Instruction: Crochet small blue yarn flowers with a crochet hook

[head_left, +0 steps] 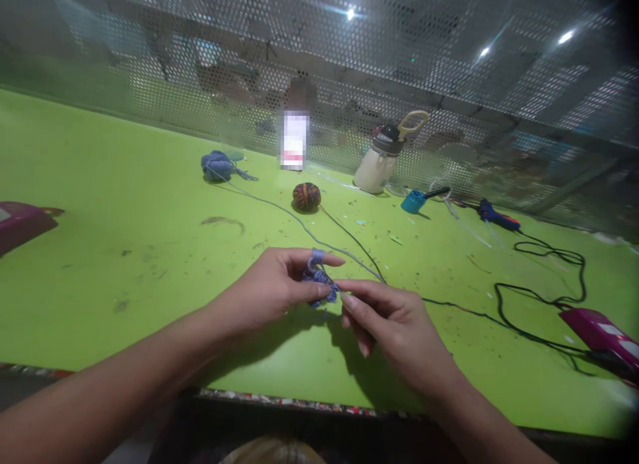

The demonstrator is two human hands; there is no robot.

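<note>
A small piece of blue-purple crochet (319, 287) is pinched between the thumb and fingers of my left hand (272, 281). Blue yarn (317, 255) wraps round that hand's raised index finger. My right hand (387, 314) is closed in a pinch at the right edge of the piece, on what looks like a thin crochet hook (328, 275), mostly hidden by the fingers. From the blue yarn ball (216, 166) at the back left, a strand runs across the table toward my right hand. A dark multicoloured yarn ball (306, 196) sits beyond my hands, its strand trailing right.
On the green table (150, 237) stand a pale bottle (377, 164), a lit phone (294, 141) and a blue pot (413, 202). A glue gun (498, 216) and black cable (539, 297) lie right. Purple boxes (602, 331) flank both sides; a perforated screen (329, 58) rises behind.
</note>
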